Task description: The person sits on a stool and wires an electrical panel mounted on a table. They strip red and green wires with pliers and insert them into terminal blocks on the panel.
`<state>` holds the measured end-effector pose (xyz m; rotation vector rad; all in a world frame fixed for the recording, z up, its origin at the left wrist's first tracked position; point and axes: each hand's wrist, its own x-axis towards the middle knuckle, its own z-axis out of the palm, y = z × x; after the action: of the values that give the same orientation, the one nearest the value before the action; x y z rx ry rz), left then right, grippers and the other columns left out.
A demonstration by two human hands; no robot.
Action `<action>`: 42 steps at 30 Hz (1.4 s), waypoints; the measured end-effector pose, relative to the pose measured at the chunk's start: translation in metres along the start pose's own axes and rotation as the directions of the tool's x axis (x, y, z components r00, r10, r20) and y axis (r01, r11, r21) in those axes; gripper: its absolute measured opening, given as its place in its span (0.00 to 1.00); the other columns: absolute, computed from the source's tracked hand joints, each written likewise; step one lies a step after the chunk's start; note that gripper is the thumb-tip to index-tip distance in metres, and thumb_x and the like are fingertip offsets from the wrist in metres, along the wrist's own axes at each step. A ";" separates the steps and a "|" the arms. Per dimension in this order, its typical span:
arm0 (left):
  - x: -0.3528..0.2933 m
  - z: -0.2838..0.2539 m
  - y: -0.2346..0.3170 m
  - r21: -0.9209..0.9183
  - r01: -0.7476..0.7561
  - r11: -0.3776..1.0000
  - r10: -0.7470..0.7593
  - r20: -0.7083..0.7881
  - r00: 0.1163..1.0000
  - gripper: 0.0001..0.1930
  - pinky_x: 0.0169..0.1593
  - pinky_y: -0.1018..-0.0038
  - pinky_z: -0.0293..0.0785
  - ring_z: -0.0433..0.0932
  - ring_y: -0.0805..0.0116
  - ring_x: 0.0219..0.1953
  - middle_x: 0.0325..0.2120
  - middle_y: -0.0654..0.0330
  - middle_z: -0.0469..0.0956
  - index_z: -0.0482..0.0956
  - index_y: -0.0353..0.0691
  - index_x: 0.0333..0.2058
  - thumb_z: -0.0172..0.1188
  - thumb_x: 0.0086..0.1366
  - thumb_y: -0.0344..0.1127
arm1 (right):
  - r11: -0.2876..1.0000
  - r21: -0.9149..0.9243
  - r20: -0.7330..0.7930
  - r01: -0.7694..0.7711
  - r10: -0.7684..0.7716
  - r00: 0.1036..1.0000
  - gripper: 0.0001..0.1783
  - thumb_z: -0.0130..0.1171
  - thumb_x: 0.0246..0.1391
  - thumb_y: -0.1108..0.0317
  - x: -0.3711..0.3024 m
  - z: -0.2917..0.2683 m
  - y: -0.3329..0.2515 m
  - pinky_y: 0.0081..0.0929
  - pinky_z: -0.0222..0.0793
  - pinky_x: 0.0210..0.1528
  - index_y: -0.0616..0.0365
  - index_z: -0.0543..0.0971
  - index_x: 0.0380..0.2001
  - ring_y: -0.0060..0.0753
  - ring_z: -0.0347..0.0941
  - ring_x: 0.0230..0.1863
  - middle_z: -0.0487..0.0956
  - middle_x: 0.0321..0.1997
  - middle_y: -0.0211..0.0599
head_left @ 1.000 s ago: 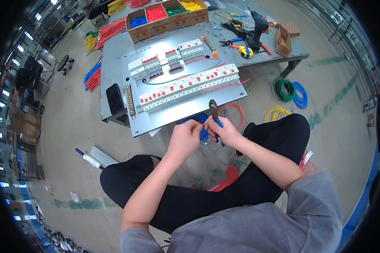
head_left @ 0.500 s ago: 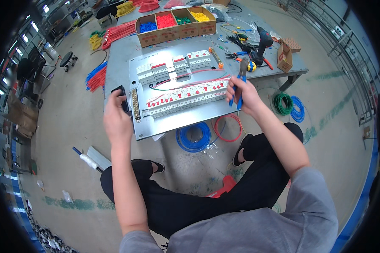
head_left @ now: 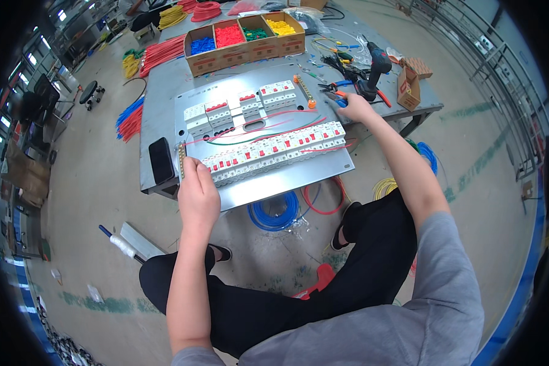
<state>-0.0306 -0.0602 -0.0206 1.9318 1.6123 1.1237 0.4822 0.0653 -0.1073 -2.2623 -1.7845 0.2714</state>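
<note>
A metal mounting plate (head_left: 274, 184) lies on the table, carrying a long front row of white circuit breakers (head_left: 274, 149) with red switches and shorter groups behind. My left hand (head_left: 199, 192) is closed at the plate's left edge, by the row's end and the brass terminal bar (head_left: 182, 160); whatever its fingertips pinch is hidden. To its left lies a black phone (head_left: 160, 160). Over the table's right side my right hand (head_left: 357, 110) is closed round the blue handles of the pliers (head_left: 341, 102). Red and green wires (head_left: 250, 139) run loosely across the plate.
Behind the plate, a cardboard box (head_left: 245, 53) holds blue, red, green and yellow pieces. A power drill (head_left: 375, 70) stands at the right beside a small carton (head_left: 409, 88). Red cables (head_left: 165, 52) hang over the left back; a blue wire coil (head_left: 274, 213) lies on the floor.
My left hand has let go of the phone, now lying on the table, and moved right to the plate. My right hand has carried the pliers away from the breakers, up beside the tools.
</note>
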 end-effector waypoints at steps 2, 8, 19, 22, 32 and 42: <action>0.003 0.011 0.002 0.002 -0.015 1.000 0.015 0.025 1.000 0.13 0.36 0.46 0.72 0.80 0.32 0.34 0.28 0.39 0.80 0.69 0.35 0.43 0.45 0.81 0.41 | 0.996 -0.016 -0.007 0.084 -0.084 0.996 0.30 0.73 0.53 0.50 0.007 0.007 0.002 0.42 0.77 0.58 0.60 0.83 0.52 0.55 0.82 0.54 0.84 0.52 0.53; 0.007 0.038 0.002 -0.179 0.017 0.984 0.001 0.098 0.995 0.16 0.31 0.64 0.66 0.68 0.66 0.24 0.22 0.55 0.73 0.73 0.34 0.37 0.50 0.82 0.41 | 0.991 -0.010 -0.287 0.135 -0.132 0.949 0.21 0.69 0.60 0.52 -0.006 -0.003 -0.024 0.40 0.73 0.59 0.55 0.85 0.48 0.48 0.77 0.59 0.82 0.53 0.42; -0.013 0.051 -0.006 -0.702 0.488 0.519 -0.295 0.388 0.873 0.14 0.33 0.76 0.68 0.68 0.77 0.29 0.28 0.68 0.71 0.79 0.37 0.47 0.45 0.84 0.37 | 0.585 -0.256 -0.011 0.770 -0.798 0.602 0.12 0.72 0.55 0.59 -0.147 -0.029 -0.121 0.38 0.71 0.56 0.53 0.84 0.37 0.37 0.75 0.53 0.78 0.44 0.32; -0.027 0.051 0.007 -0.692 0.611 0.384 -0.353 0.502 0.790 0.13 0.47 0.69 0.80 0.81 0.69 0.39 0.34 0.60 0.80 0.75 0.38 0.52 0.44 0.84 0.38 | 0.615 -0.249 -0.035 0.748 -0.778 0.627 0.10 0.70 0.57 0.61 -0.150 -0.016 -0.104 0.38 0.70 0.56 0.53 0.84 0.37 0.36 0.76 0.52 0.80 0.43 0.32; -0.078 0.062 0.033 -0.702 0.672 0.236 -0.245 0.626 0.740 0.11 0.54 0.70 0.85 0.86 0.60 0.49 0.51 0.44 0.84 0.74 0.33 0.54 0.48 0.83 0.33 | 0.711 0.649 -0.037 0.271 -0.326 0.945 0.10 0.69 0.64 0.65 -0.262 -0.033 -0.167 0.29 0.76 0.33 0.62 0.86 0.40 0.29 0.81 0.26 0.84 0.26 0.38; -0.094 0.073 0.052 -0.770 0.604 0.204 -0.271 0.549 0.791 0.11 0.52 0.75 0.76 0.81 0.73 0.52 0.54 0.51 0.84 0.74 0.38 0.53 0.50 0.83 0.37 | 0.656 0.753 0.158 0.052 -0.256 0.954 0.09 0.62 0.70 0.68 -0.287 -0.011 -0.219 0.28 0.73 0.34 0.64 0.80 0.39 0.26 0.78 0.29 0.82 0.29 0.33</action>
<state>0.0566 -0.1481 -0.0579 0.6830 0.8403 1.0342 0.2150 -0.1657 -0.0322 -1.5103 -1.5372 1.0829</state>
